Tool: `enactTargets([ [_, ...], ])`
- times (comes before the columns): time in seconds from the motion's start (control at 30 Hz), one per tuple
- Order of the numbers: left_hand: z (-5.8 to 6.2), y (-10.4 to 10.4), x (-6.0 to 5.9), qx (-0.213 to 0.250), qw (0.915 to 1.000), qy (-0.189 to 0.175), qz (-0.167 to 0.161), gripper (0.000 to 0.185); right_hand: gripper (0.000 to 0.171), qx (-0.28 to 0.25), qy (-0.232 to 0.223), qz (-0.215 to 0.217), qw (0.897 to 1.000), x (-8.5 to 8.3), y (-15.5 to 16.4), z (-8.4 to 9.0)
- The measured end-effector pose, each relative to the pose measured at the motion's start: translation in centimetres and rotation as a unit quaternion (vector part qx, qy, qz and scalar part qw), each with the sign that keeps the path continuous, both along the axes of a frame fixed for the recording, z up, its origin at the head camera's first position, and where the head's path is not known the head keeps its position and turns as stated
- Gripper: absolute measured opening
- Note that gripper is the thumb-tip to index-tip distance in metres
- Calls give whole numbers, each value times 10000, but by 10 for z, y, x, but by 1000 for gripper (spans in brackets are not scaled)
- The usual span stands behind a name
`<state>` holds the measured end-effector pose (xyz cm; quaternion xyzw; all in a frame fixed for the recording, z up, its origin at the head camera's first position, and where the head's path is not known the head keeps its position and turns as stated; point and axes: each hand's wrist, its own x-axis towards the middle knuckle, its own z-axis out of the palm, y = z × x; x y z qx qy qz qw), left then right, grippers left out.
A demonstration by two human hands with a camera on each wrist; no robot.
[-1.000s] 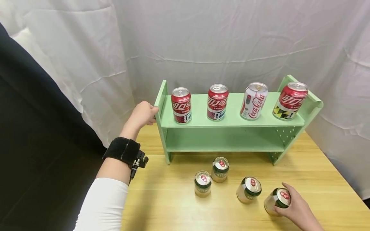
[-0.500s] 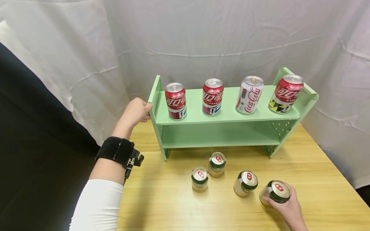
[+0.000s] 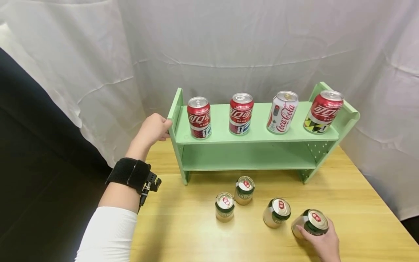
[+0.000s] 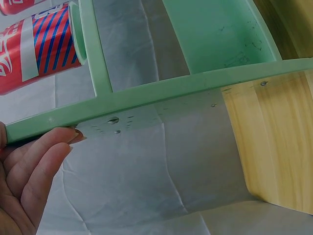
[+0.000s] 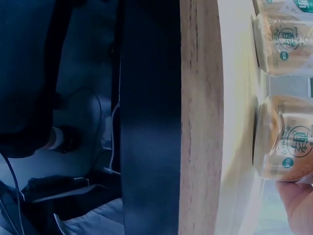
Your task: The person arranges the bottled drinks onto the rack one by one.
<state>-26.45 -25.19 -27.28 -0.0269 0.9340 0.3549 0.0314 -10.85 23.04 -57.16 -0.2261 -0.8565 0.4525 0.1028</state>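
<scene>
So far only one green can (image 3: 310, 223) is gripped by the right hand (image 3: 322, 243), the shelf (image 3: 258, 135) end is clasped by the left hand (image 3: 153, 129), and the lower shelf is unfilled.

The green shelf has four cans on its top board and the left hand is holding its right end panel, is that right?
Not quite. The left hand holds the left end panel of the green shelf, not the right one; the head view shows this, and the left wrist view shows fingers against the panel's edge. The four cans on the top board are correct: three red cans and one white can.
</scene>
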Motion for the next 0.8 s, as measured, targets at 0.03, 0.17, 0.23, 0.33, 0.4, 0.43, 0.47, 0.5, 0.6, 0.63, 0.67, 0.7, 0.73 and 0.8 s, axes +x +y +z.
enactTargets([
  [0.03,-1,0,0,-19,10000,-5,-17,31,88,13,-22,-61,10000,1,1,0],
  [0.17,-2,0,1,-37,10000,11,-71,31,87,159,10,-186,9997,-2,6,6],
  [0.23,-1,0,1,-16,10000,43,-86,31,87,230,130,-135,9996,-6,9,10],
  [0.33,0,-1,1,-43,9999,92,-72,31,87,340,301,-37,9990,-13,14,18],
  [0.4,1,-1,1,-102,9998,125,-94,32,86,376,469,-9,9982,-18,16,26],
  [0.43,2,-1,2,-130,9998,135,-105,32,85,399,573,-12,9976,-20,16,30],
  [0.47,2,-1,2,-162,9997,139,-107,32,84,407,673,1,9969,-22,17,34],
  [0.5,1,-2,2,-170,9997,129,-125,33,83,434,753,6,9962,-24,17,39],
  [0.6,0,-3,2,-197,9996,91,-179,34,82,525,836,21,9951,-30,17,53],
  [0.63,-1,-3,2,-188,9996,75,-187,34,81,567,834,11,9949,-32,17,58],
  [0.67,-1,-3,2,-185,9996,62,-191,33,81,585,805,10,9950,-34,17,63],
  [0.7,-1,-3,2,-161,9996,54,-214,33,81,621,770,-14,9951,-36,17,67],
  [0.73,-1,-3,1,-150,9996,56,-217,33,80,638,748,-39,9952,-39,17,72],
  [0.8,0,-3,0,-125,9996,65,-240,32,80,689,753,-90,9947,-45,17,79],
])
